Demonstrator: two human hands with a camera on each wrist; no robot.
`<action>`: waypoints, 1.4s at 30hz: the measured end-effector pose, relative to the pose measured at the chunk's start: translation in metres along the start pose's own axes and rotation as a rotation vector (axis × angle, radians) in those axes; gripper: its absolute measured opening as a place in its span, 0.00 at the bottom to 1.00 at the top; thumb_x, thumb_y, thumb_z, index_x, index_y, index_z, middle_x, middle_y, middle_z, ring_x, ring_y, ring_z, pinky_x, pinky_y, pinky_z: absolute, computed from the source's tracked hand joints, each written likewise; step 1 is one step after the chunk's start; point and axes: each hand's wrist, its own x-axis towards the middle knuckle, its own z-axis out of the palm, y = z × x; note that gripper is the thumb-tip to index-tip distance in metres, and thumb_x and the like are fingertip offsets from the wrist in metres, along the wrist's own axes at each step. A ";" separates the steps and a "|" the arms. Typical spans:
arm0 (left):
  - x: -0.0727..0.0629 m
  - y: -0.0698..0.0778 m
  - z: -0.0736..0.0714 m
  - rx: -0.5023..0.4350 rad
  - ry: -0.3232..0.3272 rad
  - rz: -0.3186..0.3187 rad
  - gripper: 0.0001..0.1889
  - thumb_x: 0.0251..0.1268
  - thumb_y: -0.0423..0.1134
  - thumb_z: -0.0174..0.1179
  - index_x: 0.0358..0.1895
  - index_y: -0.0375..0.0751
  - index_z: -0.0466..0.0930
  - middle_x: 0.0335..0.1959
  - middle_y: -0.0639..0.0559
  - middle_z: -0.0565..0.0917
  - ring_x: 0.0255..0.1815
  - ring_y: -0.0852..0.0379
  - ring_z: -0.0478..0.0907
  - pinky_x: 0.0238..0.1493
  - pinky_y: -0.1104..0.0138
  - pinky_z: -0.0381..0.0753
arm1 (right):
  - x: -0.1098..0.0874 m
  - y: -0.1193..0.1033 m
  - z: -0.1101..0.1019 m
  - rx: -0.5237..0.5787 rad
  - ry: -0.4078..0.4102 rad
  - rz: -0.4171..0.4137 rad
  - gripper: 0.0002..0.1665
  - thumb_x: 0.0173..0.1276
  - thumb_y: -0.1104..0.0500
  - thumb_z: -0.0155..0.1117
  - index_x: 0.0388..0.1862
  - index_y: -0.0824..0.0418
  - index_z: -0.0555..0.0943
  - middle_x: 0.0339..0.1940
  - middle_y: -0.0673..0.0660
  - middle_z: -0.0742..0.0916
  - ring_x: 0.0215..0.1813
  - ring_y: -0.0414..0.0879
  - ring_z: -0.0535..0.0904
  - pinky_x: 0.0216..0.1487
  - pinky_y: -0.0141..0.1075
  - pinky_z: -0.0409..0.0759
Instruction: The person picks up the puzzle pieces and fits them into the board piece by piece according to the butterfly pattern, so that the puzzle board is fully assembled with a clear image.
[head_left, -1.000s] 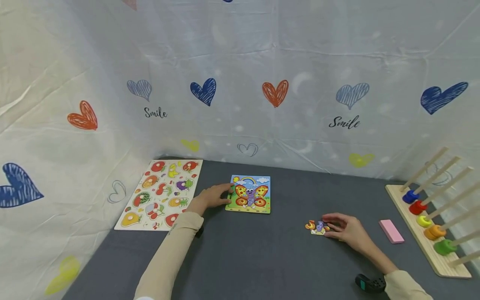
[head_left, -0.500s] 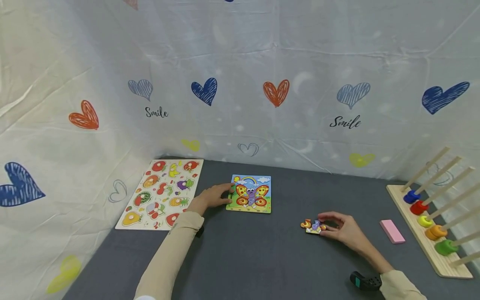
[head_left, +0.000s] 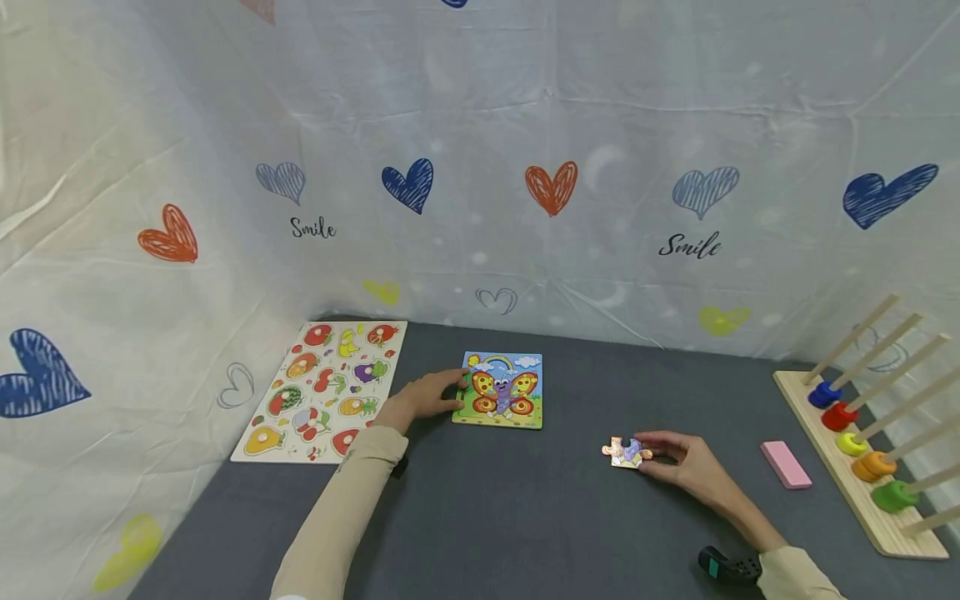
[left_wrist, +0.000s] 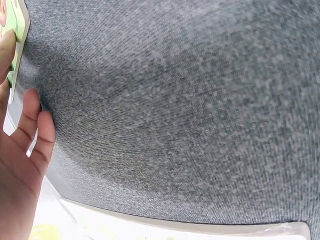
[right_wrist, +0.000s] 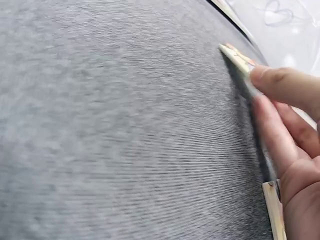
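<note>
In the head view, my right hand (head_left: 682, 462) pinches a jigsaw piece (head_left: 621, 452) with purple and orange print between thumb and fingers, close over the dark table. The right wrist view shows this piece edge-on as a pale wooden edge (right_wrist: 237, 59) tilted up at the fingertips. Below the palm there is a second wooden piece (right_wrist: 272, 207), partly covered by the hand. My left hand (head_left: 427, 395) rests its fingertips on the left edge of a square butterfly puzzle board (head_left: 528, 367). Two of its other fingers (left_wrist: 46, 132) hang free beside the board's corner.
A fruit-print board (head_left: 292, 437) lies at the left, partly under the left forearm. To the right are a pink block (head_left: 785, 464) and a wooden peg rack (head_left: 896, 533) with coloured rings on upright pegs. A patterned cloth (head_left: 480, 108) hangs behind the table.
My right hand has moved slightly left with the jigsaw piece and tilted it, so its face catches the light. The left hand and the butterfly board have stayed in place.
</note>
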 end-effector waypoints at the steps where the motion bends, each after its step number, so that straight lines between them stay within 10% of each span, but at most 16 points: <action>1: -0.001 0.000 0.000 -0.002 -0.001 0.006 0.33 0.67 0.42 0.60 0.72 0.37 0.60 0.57 0.47 0.78 0.64 0.44 0.69 0.62 0.43 0.66 | 0.001 0.000 -0.001 -0.001 -0.006 0.010 0.26 0.58 0.66 0.72 0.55 0.74 0.78 0.50 0.71 0.82 0.44 0.38 0.83 0.41 0.28 0.81; 16: -0.002 0.000 0.001 0.008 0.003 -0.021 0.33 0.67 0.42 0.61 0.72 0.39 0.61 0.59 0.47 0.77 0.66 0.43 0.67 0.63 0.43 0.64 | 0.014 -0.001 -0.018 0.333 -0.148 0.301 0.30 0.65 0.65 0.65 0.64 0.75 0.70 0.53 0.48 0.84 0.50 0.35 0.80 0.47 0.34 0.82; 33: 0.002 0.002 0.001 0.008 -0.012 -0.067 0.31 0.67 0.43 0.61 0.71 0.44 0.63 0.61 0.49 0.76 0.67 0.45 0.67 0.63 0.43 0.64 | 0.058 -0.012 0.026 0.386 -0.131 0.258 0.31 0.63 0.68 0.67 0.63 0.77 0.70 0.57 0.54 0.83 0.49 0.38 0.82 0.47 0.35 0.82; 42: 0.004 0.009 -0.004 0.045 -0.023 -0.121 0.15 0.65 0.45 0.62 0.53 0.50 0.75 0.71 0.53 0.65 0.68 0.46 0.66 0.62 0.39 0.63 | 0.086 -0.025 0.054 0.395 -0.092 0.261 0.32 0.61 0.68 0.68 0.63 0.77 0.71 0.60 0.63 0.80 0.47 0.40 0.83 0.46 0.36 0.83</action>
